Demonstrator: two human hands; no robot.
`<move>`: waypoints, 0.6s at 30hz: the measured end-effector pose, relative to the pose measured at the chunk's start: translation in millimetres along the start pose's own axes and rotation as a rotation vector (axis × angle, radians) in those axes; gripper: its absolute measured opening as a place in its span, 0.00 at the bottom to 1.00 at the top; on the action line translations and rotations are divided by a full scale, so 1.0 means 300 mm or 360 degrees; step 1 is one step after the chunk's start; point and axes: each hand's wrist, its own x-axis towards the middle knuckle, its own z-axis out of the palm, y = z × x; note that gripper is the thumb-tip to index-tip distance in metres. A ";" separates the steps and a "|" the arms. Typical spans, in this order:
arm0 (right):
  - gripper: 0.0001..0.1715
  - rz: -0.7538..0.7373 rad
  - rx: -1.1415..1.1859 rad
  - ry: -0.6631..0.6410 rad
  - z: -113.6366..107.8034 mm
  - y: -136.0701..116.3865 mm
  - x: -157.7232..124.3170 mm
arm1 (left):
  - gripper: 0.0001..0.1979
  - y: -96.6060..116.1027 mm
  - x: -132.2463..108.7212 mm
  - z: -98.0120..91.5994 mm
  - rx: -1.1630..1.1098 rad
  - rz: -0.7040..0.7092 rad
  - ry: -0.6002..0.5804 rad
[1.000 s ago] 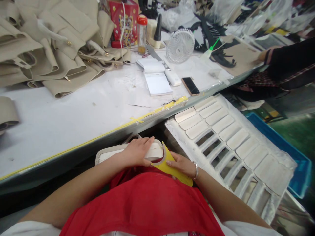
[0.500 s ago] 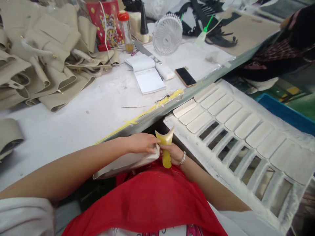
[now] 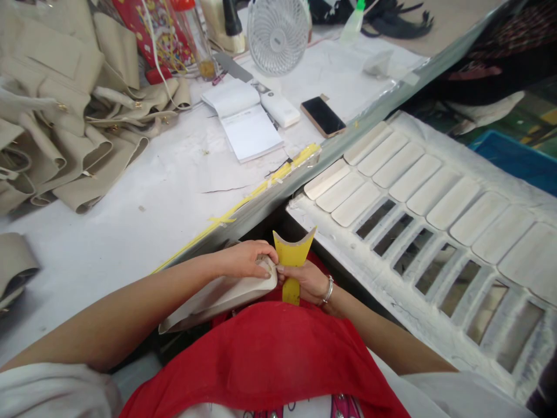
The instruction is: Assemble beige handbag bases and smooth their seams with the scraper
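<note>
My left hand (image 3: 249, 260) is closed on the rounded end of a pale beige leather piece (image 3: 217, 299), which lies across my lap in front of the table edge. Against that same end, the fingertips of my right hand (image 3: 308, 278) are pressed together. A yellow tool (image 3: 293, 252) with a curved, two-pointed top stands upright in my right hand, its lower end showing below the fingers. A bracelet circles my right wrist.
Beige bag parts (image 3: 65, 116) pile at the left of the white table (image 3: 174, 180). A notepad (image 3: 250, 130), phone (image 3: 322, 116) and fan (image 3: 277, 36) sit further back. At right, a slatted rack (image 3: 348, 255) holds several pale panels (image 3: 415, 177).
The yellow tool has turned so its flat face shows more fully. My left hand has shifted slightly left along with the leather piece. The camera view has moved closer to the table.
</note>
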 end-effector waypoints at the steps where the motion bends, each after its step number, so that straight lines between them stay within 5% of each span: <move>1: 0.14 -0.0031 -0.0022 0.0000 -0.001 0.000 -0.003 | 0.15 0.003 0.002 -0.005 0.0002 0.0015 -0.0004; 7: 0.13 -0.0164 -0.0136 0.0152 -0.014 0.025 -0.004 | 0.17 0.031 0.025 -0.053 0.0185 0.0067 -0.0153; 18: 0.12 -0.0054 0.0015 0.0248 0.011 0.033 0.012 | 0.10 0.101 0.063 -0.081 0.1302 0.0570 -0.0486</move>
